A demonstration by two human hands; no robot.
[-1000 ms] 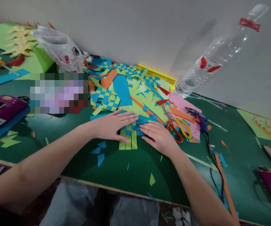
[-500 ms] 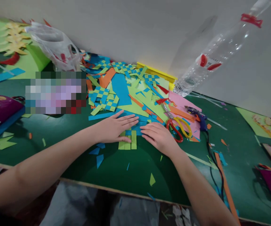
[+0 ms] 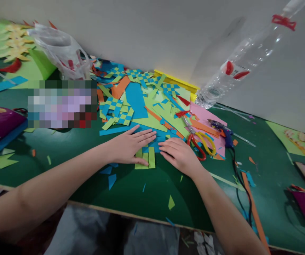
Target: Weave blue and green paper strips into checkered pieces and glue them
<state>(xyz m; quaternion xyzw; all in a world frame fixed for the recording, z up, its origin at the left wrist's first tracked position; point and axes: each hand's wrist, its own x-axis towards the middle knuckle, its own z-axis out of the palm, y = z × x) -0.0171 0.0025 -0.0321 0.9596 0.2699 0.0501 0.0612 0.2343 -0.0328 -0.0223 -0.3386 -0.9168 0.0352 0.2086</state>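
My left hand lies palm down with its fingers stretched out, pressing on a small weave of blue and green paper strips. Below its palm stick out the ends of several green strips, with the thumb resting across them. My right hand is beside it, palm down, its slightly bent fingers touching the right end of the blue paper. Most of the weave is hidden under the left hand. Close to my right hand lie scissors with one red and one yellow handle loop.
Woven blue-green pieces and loose paper heap up behind my hands. A blue glue gun with a black cord lies to the right. A plastic bottle leans at the back, and a plastic bag stands at the left.
The green strip ends have shifted slightly to the right and lie closer together. My left thumb has moved slightly down and right over them. The right hand has hardly moved.
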